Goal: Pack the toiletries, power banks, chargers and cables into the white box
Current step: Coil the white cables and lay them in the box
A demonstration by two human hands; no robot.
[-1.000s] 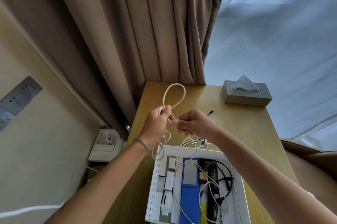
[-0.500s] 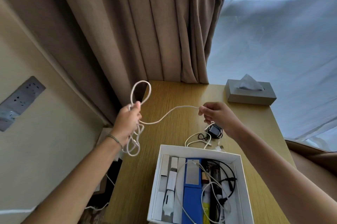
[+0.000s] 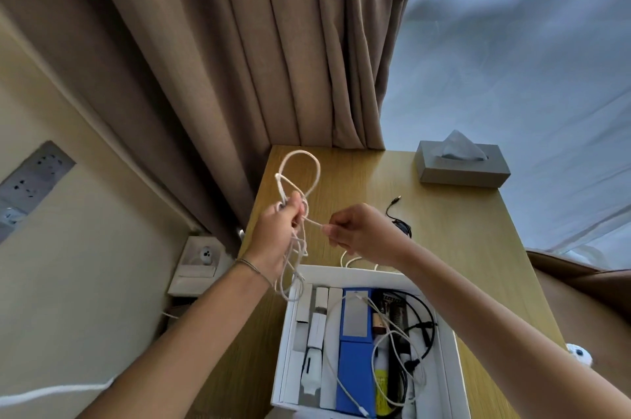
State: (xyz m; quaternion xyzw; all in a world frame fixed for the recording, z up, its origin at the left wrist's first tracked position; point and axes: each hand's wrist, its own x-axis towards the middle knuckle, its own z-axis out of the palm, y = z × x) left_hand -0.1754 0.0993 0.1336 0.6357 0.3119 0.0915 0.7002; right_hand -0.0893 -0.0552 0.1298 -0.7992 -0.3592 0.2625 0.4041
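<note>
At the far left a grey socket panel (image 3: 32, 176) sits on the beige wall, and lower down a white wall plate (image 3: 199, 261) with a small round plug shows beside the brown curtain (image 3: 273, 43). Just right of that, the left hand (image 3: 276, 237), a thin bracelet on its wrist, is closed around a bundle of white cable (image 3: 300, 176): one loop stands up above the fist and several loops hang down below it, the lowest reaching the near-left corner of the white box (image 3: 290, 333). A short taut stretch of the same cable runs rightward to the right hand (image 3: 362, 234), whose thumb and fingertips are pinched together on it; both hands are raised above the wooden tabletop (image 3: 461, 248). Below the hands, at the near edge of the tabletop, the open white box holds white stick-like items along its left side, a blue box (image 3: 355, 360) in the middle, and to the right a yellow tube (image 3: 382, 391) among tangled black and white cables. Another white cable (image 3: 351, 260) lies on the tabletop just beyond the box's far wall. A black cable (image 3: 397, 217) rests on the tabletop just right of the right hand, partly hidden by it. At the far right corner of the tabletop stands a grey tissue box (image 3: 461, 169), with a pale sheer curtain (image 3: 529, 60) behind it.
</note>
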